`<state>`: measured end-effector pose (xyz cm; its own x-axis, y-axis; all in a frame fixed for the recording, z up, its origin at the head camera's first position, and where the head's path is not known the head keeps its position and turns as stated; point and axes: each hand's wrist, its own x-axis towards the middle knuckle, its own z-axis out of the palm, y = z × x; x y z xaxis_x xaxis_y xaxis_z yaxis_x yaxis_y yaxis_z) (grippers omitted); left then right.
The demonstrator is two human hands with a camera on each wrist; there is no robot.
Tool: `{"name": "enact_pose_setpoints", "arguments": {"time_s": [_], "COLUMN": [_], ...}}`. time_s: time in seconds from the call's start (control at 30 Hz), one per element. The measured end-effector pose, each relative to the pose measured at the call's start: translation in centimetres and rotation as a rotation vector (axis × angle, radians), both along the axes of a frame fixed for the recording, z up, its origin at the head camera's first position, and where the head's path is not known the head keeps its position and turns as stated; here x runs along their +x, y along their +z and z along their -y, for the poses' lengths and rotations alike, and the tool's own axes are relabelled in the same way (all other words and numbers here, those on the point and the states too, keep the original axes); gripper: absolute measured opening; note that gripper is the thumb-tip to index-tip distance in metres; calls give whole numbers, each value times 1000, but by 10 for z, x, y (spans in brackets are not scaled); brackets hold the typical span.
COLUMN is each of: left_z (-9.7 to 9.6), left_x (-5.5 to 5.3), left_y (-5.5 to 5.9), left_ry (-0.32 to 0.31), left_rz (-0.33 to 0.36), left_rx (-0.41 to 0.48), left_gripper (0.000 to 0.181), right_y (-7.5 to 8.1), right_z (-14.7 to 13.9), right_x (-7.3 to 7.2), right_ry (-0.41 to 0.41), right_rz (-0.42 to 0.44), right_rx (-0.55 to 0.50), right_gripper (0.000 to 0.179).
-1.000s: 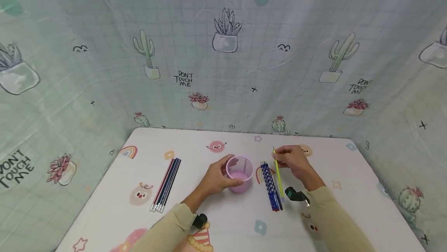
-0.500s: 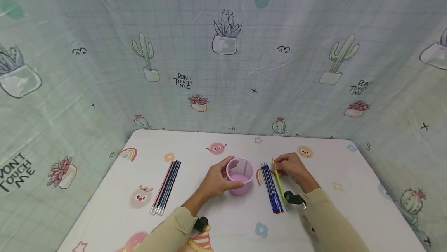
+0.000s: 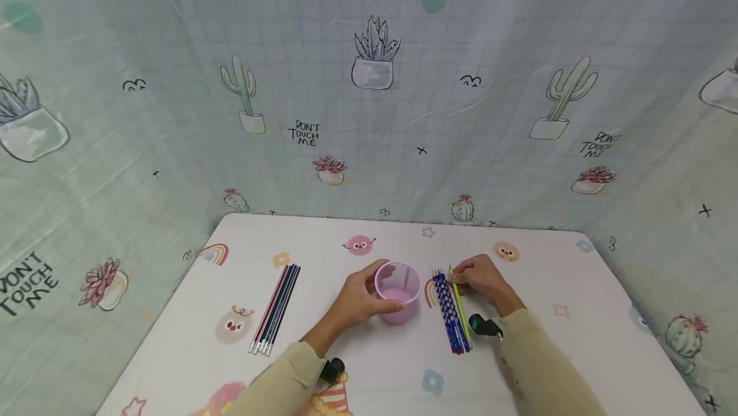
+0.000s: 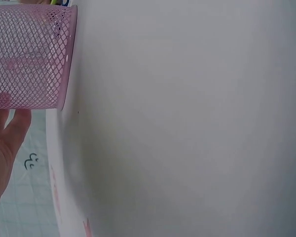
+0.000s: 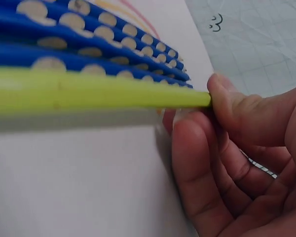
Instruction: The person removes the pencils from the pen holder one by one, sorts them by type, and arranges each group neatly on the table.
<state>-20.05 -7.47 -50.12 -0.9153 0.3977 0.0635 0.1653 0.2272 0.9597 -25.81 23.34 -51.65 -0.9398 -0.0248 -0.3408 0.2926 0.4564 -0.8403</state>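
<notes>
My left hand (image 3: 354, 297) grips a pink mesh pencil cup (image 3: 398, 313) that stands upright at the middle of the table, thumb in front and fingers round its far side. In the left wrist view the mesh wall of the cup (image 4: 29, 59) shows at the upper left. With thumb and fingertips, my right hand (image 3: 483, 280) pinches a yellow-green pencil (image 3: 460, 307) near its far end. That pencil lies alongside a row of several blue pencils with pale spots (image 3: 448, 313). Seen from the right wrist, the yellow-green pencil (image 5: 98, 91) runs close against the blue ones (image 5: 113, 44).
On the left of the white patterned table (image 3: 323, 243) lies a row of several dark pencils (image 3: 277, 307), with a red one at its left side. A printed cloth (image 3: 369, 134) hangs behind the table and along both sides.
My right hand has come nearer and slightly left, bringing the yellow-green pencil down beside the blue pencils. The left hand and the cup have stayed in place.
</notes>
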Motion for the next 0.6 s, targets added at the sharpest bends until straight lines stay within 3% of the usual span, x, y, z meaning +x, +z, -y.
{"name": "enact_pose_setpoints", "arguments": {"time_s": [0.3, 0.6], "left_z": [1, 4], "left_x": [-5, -4], "left_y": [0, -3], "left_ry": [-12, -5], "left_rz": [-5, 0], "left_rx": [-3, -21], "left_gripper": [80, 82], "right_y": [4, 3], "right_z": [1, 6], "right_x": [0, 5], "right_ry": [48, 13], "right_rz": [-16, -28], "right_rx": [77, 96], "right_gripper": [19, 15]}}
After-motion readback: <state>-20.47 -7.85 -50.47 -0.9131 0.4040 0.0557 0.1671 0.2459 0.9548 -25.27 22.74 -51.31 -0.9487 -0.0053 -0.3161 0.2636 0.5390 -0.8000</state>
